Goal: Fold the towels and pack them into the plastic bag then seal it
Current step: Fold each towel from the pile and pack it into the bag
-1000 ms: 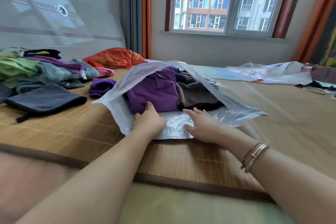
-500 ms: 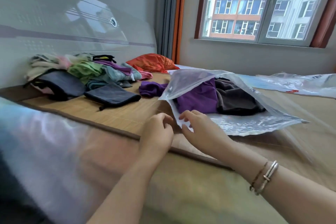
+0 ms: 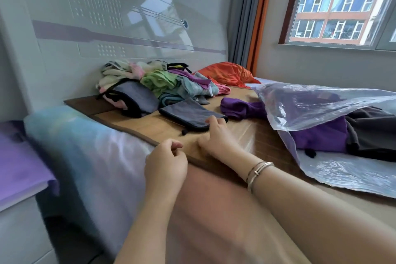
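Right hand (image 3: 216,135) grip moved from plastic bag (image 3: 321,103) | seemingly touching grey towel (image 3: 188,113)

Both forearms were bare, with no sleeves in view. The right wrist carried thin metal bangles (image 3: 258,170), silver and rose-gold in tone, stacked close together. The left hand (image 3: 165,165) and right hand (image 3: 216,137) wore no rings or gloves.

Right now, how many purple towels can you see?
2: one purple towel lies loose on the mat, another is inside the bag. The pile may hide more.
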